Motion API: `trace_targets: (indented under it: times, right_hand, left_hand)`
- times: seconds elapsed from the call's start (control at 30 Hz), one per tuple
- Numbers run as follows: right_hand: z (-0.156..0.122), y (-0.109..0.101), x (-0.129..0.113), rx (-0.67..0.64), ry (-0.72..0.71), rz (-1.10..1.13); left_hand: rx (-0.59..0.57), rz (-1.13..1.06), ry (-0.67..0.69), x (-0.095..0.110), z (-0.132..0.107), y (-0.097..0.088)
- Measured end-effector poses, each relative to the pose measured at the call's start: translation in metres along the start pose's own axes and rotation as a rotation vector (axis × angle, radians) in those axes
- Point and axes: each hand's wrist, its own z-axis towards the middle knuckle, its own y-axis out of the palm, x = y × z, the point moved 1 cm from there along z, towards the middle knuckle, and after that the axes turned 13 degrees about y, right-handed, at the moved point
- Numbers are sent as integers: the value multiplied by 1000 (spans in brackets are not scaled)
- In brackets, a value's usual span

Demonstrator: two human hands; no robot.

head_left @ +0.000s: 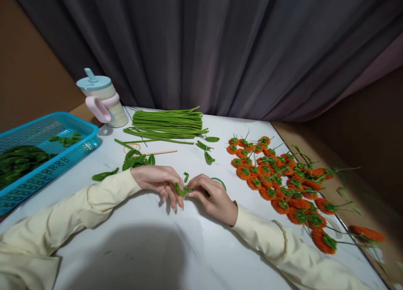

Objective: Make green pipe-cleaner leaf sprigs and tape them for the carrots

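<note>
A short, bent piece of fuzzy green pipe cleaner (180, 190) is between my two hands, above the white table. My left hand (160, 181) has its thumb and forefinger at the left side of the piece, and its other fingers hang loosely below. From the right, my right hand (214, 197) pinches the piece's other end, fingers curled. Just behind them lies a small green scrap (186, 177). A green ring (219, 182), perhaps a roll of tape, is partly hidden behind my right hand. Left of centre, a pile of green pipe-cleaner leaves (135, 159) lies behind my left wrist.
Long green pipe cleaners (166, 124) lie bundled at the back, with a wooden stick (163, 152) in front. Several orange pipe-cleaner persimmons (266, 169) with green tops cover the right side. A blue basket (94, 132) and a lidded cup (118, 113) stand left. A dark curtain (195, 50) hangs behind.
</note>
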Motion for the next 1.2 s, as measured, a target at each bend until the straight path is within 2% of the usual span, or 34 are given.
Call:
trace_targets:
  times: [0.37,0.43,0.53,0.67,1.0,1.2]
  right_hand:
    - [-1,1,0,17,25,41]
    - [-1,0,-1,18,98,58]
    - [0,0,0,-13,281,143]
    - [3,2,1,-138,475,392]
    - [6,0,2,-225,673,584]
    - [9,-4,1,-261,701,707]
  left_hand:
    - [18,-15,-18,0,0,3]
    - [23,-12,-18,1,0,3]
    - [42,38,16,2,-1,6]
    - [44,183,81,2,-3,15]
    - [189,592,103,3,-9,37]
    - [231,627,124,6,-11,37]
